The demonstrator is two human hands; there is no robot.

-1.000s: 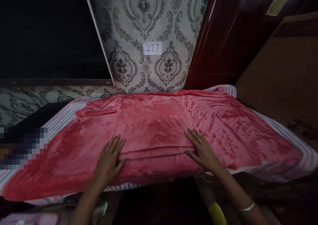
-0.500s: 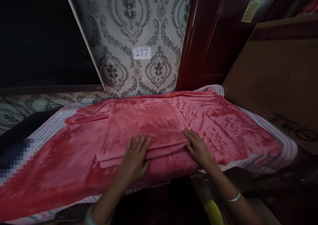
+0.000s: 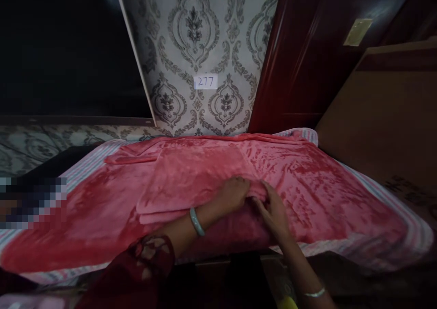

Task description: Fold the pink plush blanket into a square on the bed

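A pink plush blanket, folded into a flat layered rectangle, lies on a wider spread of the same pink plush with a striped border. My left hand reaches across to its front right corner, fingers curled down on the folded edge. Close beside it, my right hand pinches that same corner between thumb and fingers. The layers at the corner are bunched up, and the fingertips of my left hand are partly hidden.
The spread plush cover drapes over a raised surface against a patterned wall. A large dark screen stands at the left. On the right are a dark red door and a big cardboard box. A paper label reads 277.
My left hand has moved right from the middle of the folded blanket to its right corner, and its fingers have closed. My right hand stays at that corner. The view has shifted slightly.
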